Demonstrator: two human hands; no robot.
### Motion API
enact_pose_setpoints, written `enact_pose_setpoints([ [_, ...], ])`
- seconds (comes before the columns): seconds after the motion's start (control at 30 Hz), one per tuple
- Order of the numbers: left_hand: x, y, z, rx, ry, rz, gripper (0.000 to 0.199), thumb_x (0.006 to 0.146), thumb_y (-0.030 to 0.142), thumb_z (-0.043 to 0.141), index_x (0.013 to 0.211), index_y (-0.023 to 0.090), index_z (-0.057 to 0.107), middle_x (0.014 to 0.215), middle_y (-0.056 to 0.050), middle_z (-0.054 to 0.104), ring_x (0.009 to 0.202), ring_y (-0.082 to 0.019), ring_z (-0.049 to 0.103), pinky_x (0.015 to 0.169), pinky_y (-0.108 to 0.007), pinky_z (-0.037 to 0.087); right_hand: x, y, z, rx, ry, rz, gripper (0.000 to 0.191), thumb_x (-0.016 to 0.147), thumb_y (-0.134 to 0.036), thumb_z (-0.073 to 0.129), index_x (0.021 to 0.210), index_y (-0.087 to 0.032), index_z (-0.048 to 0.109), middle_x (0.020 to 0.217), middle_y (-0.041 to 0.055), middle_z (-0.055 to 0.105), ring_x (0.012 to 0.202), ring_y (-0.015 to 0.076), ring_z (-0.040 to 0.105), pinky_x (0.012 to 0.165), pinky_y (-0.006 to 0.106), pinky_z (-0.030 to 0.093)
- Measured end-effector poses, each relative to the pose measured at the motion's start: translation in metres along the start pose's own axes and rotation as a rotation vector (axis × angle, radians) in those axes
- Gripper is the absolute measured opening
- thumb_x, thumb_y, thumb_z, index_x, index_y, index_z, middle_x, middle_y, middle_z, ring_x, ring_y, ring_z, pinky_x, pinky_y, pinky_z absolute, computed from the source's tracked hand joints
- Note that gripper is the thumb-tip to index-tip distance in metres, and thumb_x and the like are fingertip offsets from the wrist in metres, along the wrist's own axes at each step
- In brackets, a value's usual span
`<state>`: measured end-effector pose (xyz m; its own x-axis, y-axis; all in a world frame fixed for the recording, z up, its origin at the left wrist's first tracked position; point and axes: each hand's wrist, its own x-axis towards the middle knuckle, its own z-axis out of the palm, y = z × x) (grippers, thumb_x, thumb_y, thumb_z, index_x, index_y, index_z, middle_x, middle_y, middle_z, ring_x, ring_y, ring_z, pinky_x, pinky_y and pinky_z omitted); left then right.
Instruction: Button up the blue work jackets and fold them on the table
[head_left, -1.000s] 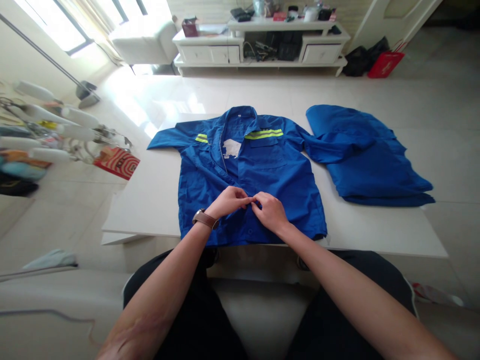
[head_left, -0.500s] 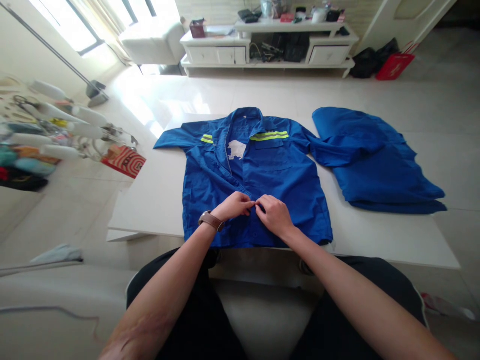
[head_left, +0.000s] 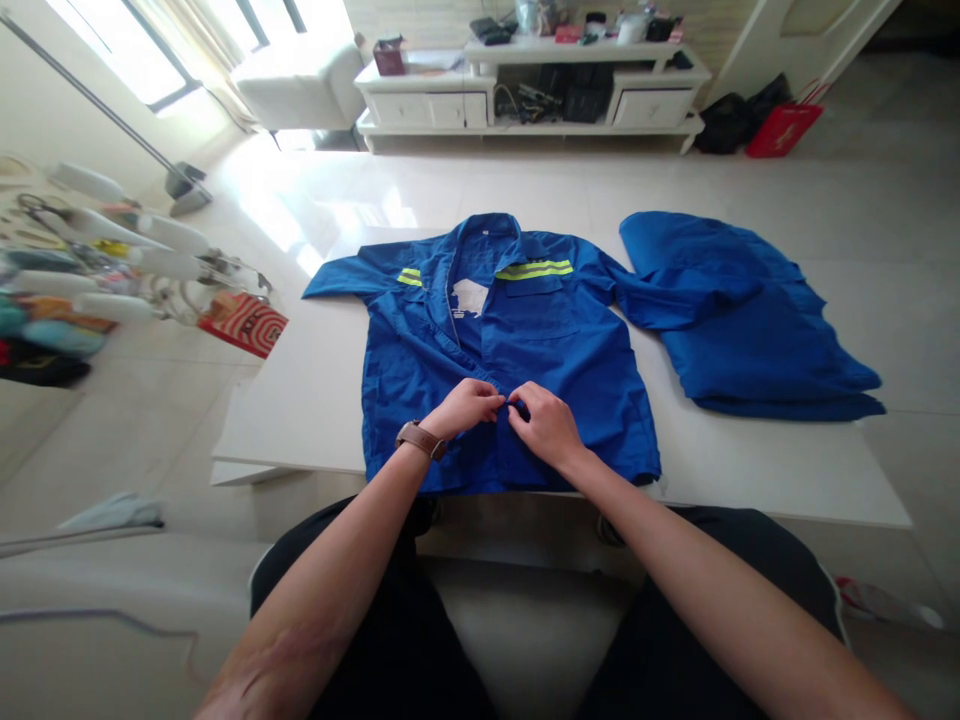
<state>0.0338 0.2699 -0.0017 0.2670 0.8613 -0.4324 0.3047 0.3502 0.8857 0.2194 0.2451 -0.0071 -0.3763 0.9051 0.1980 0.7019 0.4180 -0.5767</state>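
A blue work jacket (head_left: 540, 330) with yellow-green reflective stripes lies front up on a white table (head_left: 262, 420), its collar toward the far side. The upper front gapes, showing a white print inside. My left hand (head_left: 471, 405), with a brown watch on the wrist, pinches the jacket's front edge low on the placket. Close beside it on the right, my right hand (head_left: 546, 420) pinches the same edge, fingertips nearly touching the left ones. Whatever small part sits between the fingertips is too small to make out.
Folded blue clothing (head_left: 750, 330) lies at the table's right, under the jacket's sleeve. Left of the table are a red patterned bag (head_left: 244, 322) and a rack with white cones (head_left: 169, 232). A white cabinet (head_left: 427, 108) stands beyond, with a red bag (head_left: 784, 130) near it.
The whole view has shifted slightly. Both hands remain on the jacket's front edge, with only a slight change in the right fingers.
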Motion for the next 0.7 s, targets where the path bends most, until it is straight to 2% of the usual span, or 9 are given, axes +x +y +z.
enact_pose_setpoints([
  [0.17,0.003,0.002,0.000,-0.020,-0.006,0.008,0.023,0.084,0.032,0.067,0.068,0.016,0.063,0.059,0.001,0.063,0.060,-0.011,0.061,0.061,-0.022,0.049,0.002,0.000,-0.002,0.012,0.020,0.029,0.007,0.093,-0.018,0.059,0.096,-0.023,0.062,0.097,0.0036,0.066,0.088,0.0203,0.063,0.076,0.029,0.045],
  [0.37,0.000,0.005,0.001,-0.088,-0.003,-0.059,0.024,0.085,0.034,0.070,0.071,0.015,0.067,0.063,-0.001,0.066,0.063,-0.012,0.063,0.063,-0.022,0.052,0.001,-0.001,-0.003,0.055,0.035,0.045,0.007,0.094,-0.017,0.058,0.095,-0.023,0.062,0.098,0.0039,0.067,0.092,0.0208,0.064,0.080,0.030,0.046],
  [0.53,-0.005,0.010,0.001,-0.194,-0.023,-0.094,0.022,0.083,0.032,0.073,0.071,0.015,0.067,0.063,0.000,0.064,0.061,-0.010,0.062,0.065,-0.021,0.051,-0.001,-0.003,-0.004,0.055,0.041,0.059,0.006,0.095,-0.019,0.058,0.093,-0.023,0.061,0.094,0.0035,0.067,0.087,0.0201,0.063,0.077,0.029,0.046],
  [0.7,-0.006,0.012,0.000,-0.157,-0.025,-0.164,0.023,0.084,0.034,0.073,0.074,0.014,0.067,0.067,-0.002,0.067,0.065,-0.012,0.065,0.066,-0.023,0.051,-0.003,0.001,-0.001,0.048,0.033,0.029,0.008,0.096,-0.018,0.055,0.093,-0.023,0.062,0.093,0.0041,0.066,0.085,0.0203,0.062,0.075,0.029,0.044],
])
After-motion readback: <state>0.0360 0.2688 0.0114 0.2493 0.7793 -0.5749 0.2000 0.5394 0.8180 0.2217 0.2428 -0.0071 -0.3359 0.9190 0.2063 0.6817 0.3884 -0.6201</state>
